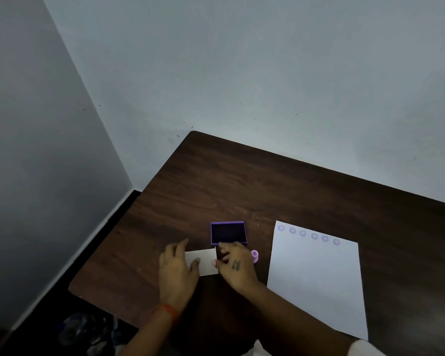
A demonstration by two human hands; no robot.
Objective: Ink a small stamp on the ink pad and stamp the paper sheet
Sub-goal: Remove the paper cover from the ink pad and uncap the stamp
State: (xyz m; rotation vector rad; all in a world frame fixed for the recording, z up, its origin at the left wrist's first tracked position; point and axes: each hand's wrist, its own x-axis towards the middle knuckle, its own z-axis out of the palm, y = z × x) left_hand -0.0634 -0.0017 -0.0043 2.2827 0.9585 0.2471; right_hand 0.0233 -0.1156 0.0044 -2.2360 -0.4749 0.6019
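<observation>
A purple ink pad (228, 233) lies open on the dark wooden table (242, 186). Just in front of it lies its white lid (206, 260), with both hands on it. My left hand (176, 271) rests on the lid's left edge with the thumb on top. My right hand (235, 264) touches the lid's right edge with its fingertips. A small pink stamp (254, 256) stands on the table right behind my right hand, not held. The white paper sheet (316, 276) lies to the right, with a row of several purple round prints along its top edge.
Grey walls meet at a corner beyond the table's far left edge. The table's left edge drops to a dark floor, where blurred footwear (88, 332) lies at the lower left. An orange band (166, 310) circles my left wrist.
</observation>
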